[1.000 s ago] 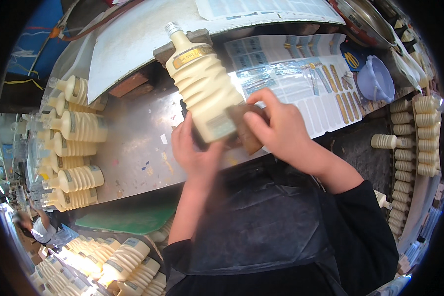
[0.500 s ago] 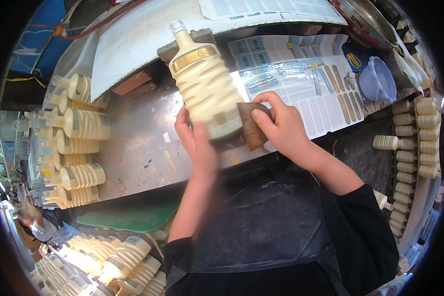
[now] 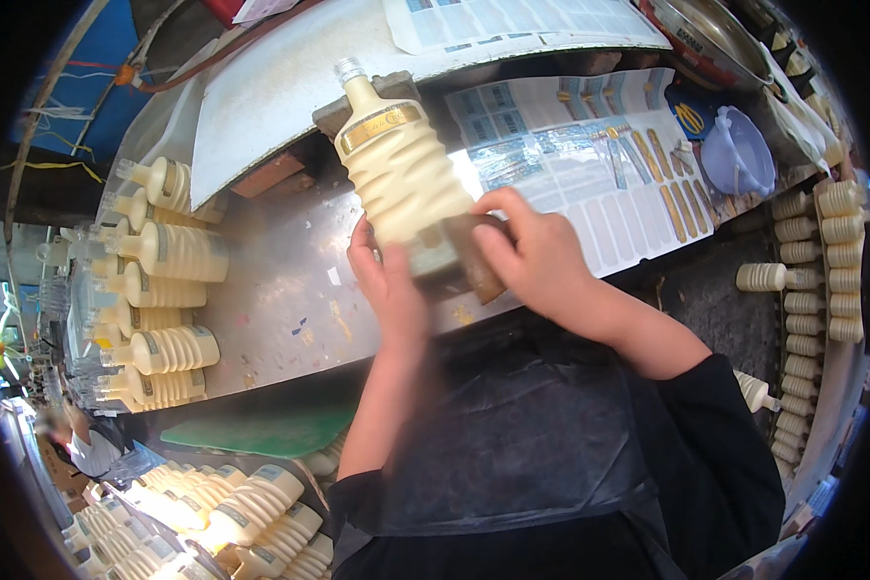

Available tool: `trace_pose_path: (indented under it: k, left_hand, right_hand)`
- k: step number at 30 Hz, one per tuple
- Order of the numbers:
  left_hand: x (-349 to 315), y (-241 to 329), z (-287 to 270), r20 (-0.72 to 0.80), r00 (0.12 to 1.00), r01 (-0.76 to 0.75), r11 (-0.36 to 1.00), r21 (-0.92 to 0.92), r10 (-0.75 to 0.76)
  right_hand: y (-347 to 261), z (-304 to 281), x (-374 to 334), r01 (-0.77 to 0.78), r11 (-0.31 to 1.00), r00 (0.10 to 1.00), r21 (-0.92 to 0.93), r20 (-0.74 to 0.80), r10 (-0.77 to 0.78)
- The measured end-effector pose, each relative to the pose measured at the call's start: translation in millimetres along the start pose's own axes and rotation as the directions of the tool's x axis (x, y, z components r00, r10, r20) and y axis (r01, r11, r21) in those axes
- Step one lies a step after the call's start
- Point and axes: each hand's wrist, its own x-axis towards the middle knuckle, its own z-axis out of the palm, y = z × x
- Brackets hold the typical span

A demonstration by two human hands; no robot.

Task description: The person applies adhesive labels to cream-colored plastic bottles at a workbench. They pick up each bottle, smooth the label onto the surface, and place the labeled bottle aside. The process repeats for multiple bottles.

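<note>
A cream ribbed bottle (image 3: 396, 164) with a gold neck band lies on its side in a wooden holder on the metal worktable (image 3: 280, 300), its neck pointing away from me. My left hand (image 3: 389, 280) presses against the bottle's lower left side. My right hand (image 3: 532, 253) grips its base end and the brown block (image 3: 478, 266) there. Both hands are closed around the bottle's bottom.
Several cream ribbed bottles (image 3: 164, 251) lie in a row at the table's left. More bottles (image 3: 812, 280) are stacked at the right, and others (image 3: 232, 512) fill a crate at lower left. Label sheets (image 3: 599, 164) cover the table's right; a pale plastic cup (image 3: 739, 155) stands beyond them.
My left hand slid up along the bottle's lower left side; my right hand shifted slightly on the base. The bottle stayed in its holder.
</note>
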Motion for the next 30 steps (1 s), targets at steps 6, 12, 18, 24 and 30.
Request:
trace_pose_path:
  k: [6, 12, 18, 24, 30]
  left_hand:
    - [-3, 3, 4, 0.007, 0.999, 0.041, 0.975, -0.219, -0.040]
    - [-4, 23, 7, 0.029, 0.986, 0.165, 0.928, -0.333, -0.165]
    - [0, -7, -8, -0.026, 0.999, 0.033, 0.995, -0.090, -0.035]
    - [14, 6, -12, -0.031, 0.997, 0.066, 0.993, -0.096, -0.069]
    - [88, 41, -6, -0.021, 0.999, 0.039, 0.996, -0.086, -0.041]
  right_hand:
    - [30, -9, -3, -0.202, 0.978, 0.979, 0.056, -0.016, 0.203]
    - [-16, -9, -9, -0.055, 0.989, 0.998, 0.137, 0.001, 0.055]
    - [0, -2, 1, 0.005, 1.000, 1.000, -0.031, -0.007, -0.005]
    - [45, -12, 9, -0.167, 0.981, 0.983, 0.096, -0.060, 0.174]
    - [-17, -17, 73, 0.119, 0.978, 0.980, 0.174, -0.177, -0.088]
